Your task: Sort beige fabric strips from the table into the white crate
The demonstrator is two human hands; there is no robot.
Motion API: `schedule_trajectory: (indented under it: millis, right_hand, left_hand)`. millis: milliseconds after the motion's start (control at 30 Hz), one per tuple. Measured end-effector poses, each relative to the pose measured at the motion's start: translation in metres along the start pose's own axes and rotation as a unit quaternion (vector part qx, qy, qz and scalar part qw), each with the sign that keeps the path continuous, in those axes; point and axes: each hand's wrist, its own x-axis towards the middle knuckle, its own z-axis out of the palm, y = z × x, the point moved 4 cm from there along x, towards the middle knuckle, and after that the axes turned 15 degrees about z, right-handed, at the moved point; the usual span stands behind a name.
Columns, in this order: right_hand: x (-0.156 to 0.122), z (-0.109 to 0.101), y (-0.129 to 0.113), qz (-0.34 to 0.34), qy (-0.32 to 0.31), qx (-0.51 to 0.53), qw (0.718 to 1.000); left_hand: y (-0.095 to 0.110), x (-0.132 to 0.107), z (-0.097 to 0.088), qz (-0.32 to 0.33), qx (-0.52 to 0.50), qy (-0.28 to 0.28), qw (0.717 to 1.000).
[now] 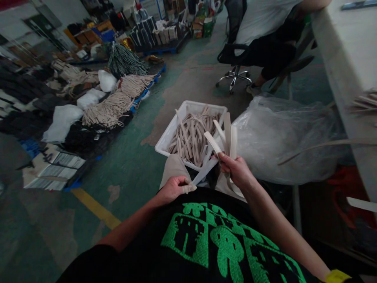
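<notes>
My left hand (pixel 174 189) is closed in a pinch near my lap, with a covering on one fingertip. Its fingers grip the lower end of a thin white strip (pixel 205 171), which runs up toward my other hand. My right hand (pixel 237 169) is closed around several flat beige straps (pixel 227 133); their ends fan out above the thumb and a loop hangs below. Just beyond both hands, a white plastic bin (pixel 165 135) on the far side of my knees holds a tangled heap of similar beige straps (pixel 191 135).
A large clear plastic bag (pixel 282 145) lies to the right, beside a worktable (pixel 347 55). A seated person (pixel 265 23) is on a wheeled chair (pixel 234 72) ahead. Pallets at left carry bundled straps (pixel 107 110), white bags (pixel 63 122) and dark bundles.
</notes>
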Motion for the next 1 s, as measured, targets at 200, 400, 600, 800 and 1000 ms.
schedule_trajectory:
  millis: [200,400,600,800,1000]
  right_hand:
    - [-0.003,-0.004,-0.009,-0.036,0.06,-0.091,0.993]
    - [-0.004,-0.002,-0.008,-0.051,0.072,-0.119,0.989]
    - [0.003,-0.013,-0.01,-0.054,0.099,-0.151,0.982]
    - [0.016,-0.007,-0.004,-0.064,0.094,-0.185,0.976]
    - [0.014,-0.015,-0.01,-0.055,0.146,-0.166,0.974]
  left_hand:
    - [0.031,0.033,0.011,0.082,-0.063,-0.081,0.991]
    - [0.022,0.069,0.03,0.053,-0.044,-0.089,0.994]
    - [0.005,0.064,0.031,0.011,0.007,-0.157,0.988]
    - [-0.006,0.058,0.033,-0.009,0.054,-0.261,0.964]
    - [-0.002,0.076,0.024,-0.003,-0.027,-0.165,0.986]
